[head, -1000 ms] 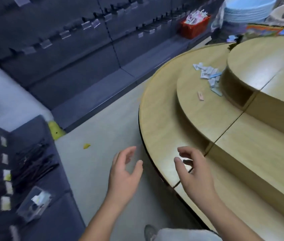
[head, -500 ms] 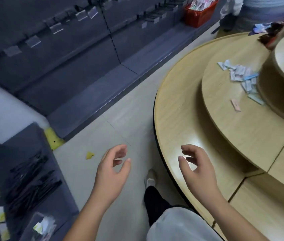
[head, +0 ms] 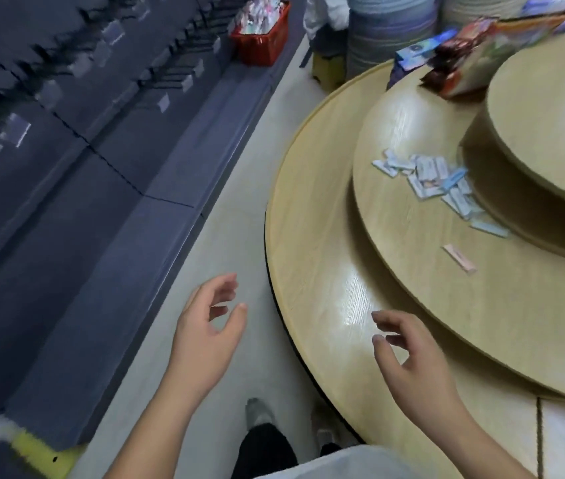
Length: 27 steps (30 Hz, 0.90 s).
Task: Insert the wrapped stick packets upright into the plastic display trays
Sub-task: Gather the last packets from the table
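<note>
Dark shelving [head: 67, 174] with clear label holders runs down the left side, and no plastic display tray can be made out on it or anywhere else in view. The left hand [head: 205, 337] hangs over the pale floor, fingers loosely curled, holding nothing. Far up the aisle a red basket [head: 260, 43] holds what may be more wrapped goods, though blur makes that uncertain. The right hand [head: 412, 364] hovers just above the lowest tier [head: 308, 264] of a round wooden stand, also loosely curled and empty. The two hands are well apart.

The stick packets [head: 429, 178] lie flat in a loose scatter on the middle tier [head: 395, 254], pushed up against the wall of the top tier [head: 550, 108], well beyond both hands. One pink packet [head: 459, 258] lies alone, nearer to the right hand than the pile is.

These look light, thin and flat, with a smooth wrapper that is likely slippery and easy to crease. Lying flat on smooth wood, they probably lift best by sliding a fingertip under one short end, then pinching across the narrow width near the middle, so the stick stays straight when it is turned upright. Gathering several at once risks fanning or dropping them; a gentle pinch should be enough, given how little they seem to weigh.
</note>
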### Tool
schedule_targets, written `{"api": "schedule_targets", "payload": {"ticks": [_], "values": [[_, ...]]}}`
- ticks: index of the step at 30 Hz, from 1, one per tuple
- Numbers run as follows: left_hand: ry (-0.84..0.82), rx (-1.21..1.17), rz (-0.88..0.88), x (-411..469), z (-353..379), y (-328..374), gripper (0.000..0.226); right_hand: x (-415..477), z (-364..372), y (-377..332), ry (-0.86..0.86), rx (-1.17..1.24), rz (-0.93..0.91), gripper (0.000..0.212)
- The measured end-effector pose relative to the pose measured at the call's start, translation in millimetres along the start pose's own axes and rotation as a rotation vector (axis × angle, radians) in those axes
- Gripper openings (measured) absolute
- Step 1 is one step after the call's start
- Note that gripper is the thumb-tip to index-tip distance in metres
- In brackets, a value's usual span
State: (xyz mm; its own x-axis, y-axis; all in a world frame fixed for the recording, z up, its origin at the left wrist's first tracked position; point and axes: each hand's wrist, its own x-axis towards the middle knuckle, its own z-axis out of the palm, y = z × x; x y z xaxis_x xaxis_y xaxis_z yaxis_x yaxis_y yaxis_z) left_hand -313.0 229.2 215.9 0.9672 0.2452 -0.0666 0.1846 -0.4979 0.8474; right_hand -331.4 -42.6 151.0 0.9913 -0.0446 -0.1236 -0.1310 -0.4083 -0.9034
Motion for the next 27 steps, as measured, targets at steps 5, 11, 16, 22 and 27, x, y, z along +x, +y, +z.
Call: {"api": "schedule_targets", "payload": {"ticks": [5,11,16,22,27], "values": [[-0.269,0.055,0.167,133.5,56.0,30.1,0.040,47.4,-8.2,13.9,0.241,-0.093,0.147,0.033],[-0.633,0.177,0.445,276.4,130.8,44.9,0.045,123.7,25.8,24.7,0.528,-0.156,0.352,0.032],[-0.955,0.357,0.651,373.2,179.4,55.1,0.052,170.1,57.8,31.7,0.613,-0.237,0.571,0.033],[-0.995,0.555,0.955,440.8,283.3,63.7,0.083,203.5,6.4,85.4,0.669,-0.602,0.709,0.053],[-1.079,0.743,1.236,462.1,358.1,49.6,0.110,221.2,-41.8,126.3,0.548,-0.838,0.751,0.039]]}}
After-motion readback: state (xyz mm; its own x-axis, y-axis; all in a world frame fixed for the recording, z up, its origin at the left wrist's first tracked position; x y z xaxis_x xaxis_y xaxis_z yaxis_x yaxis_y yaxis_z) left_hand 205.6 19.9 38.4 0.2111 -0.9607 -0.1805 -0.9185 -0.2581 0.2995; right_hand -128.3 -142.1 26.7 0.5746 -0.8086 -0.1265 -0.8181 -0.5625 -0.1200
